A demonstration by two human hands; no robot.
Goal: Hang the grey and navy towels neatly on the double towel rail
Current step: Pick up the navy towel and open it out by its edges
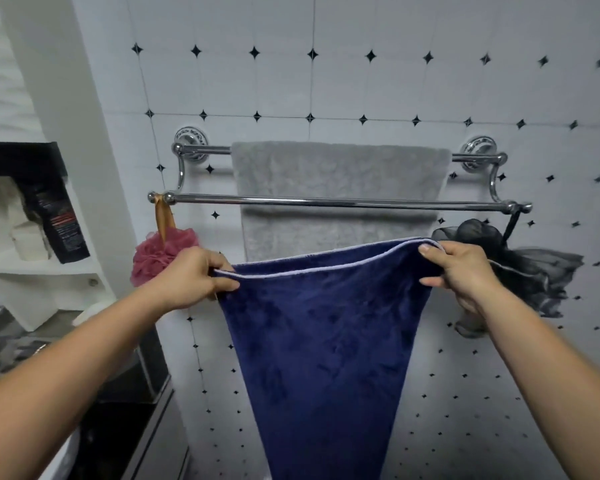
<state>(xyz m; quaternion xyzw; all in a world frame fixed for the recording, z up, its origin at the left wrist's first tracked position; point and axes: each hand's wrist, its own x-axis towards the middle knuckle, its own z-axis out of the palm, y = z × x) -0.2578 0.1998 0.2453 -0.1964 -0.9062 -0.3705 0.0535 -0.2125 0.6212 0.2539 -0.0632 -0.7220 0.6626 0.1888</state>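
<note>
A chrome double towel rail (326, 202) is fixed to the tiled wall. The grey towel (336, 174) hangs flat over its upper back bar. The lower front bar is bare. I hold the navy towel (326, 334) stretched out below the front bar, folded along its top edge, with a pale trim showing. My left hand (194, 275) pinches its top left corner. My right hand (465, 268) grips its top right corner. The towel hangs down to a narrow point at the bottom of the view.
A pink bath sponge (160, 254) hangs by an orange ribbon from the rail's left end. A black mesh sponge (520, 271) hangs from the right end, just behind my right hand. White shelves (42, 265) with a dark packet (61, 223) stand at the left.
</note>
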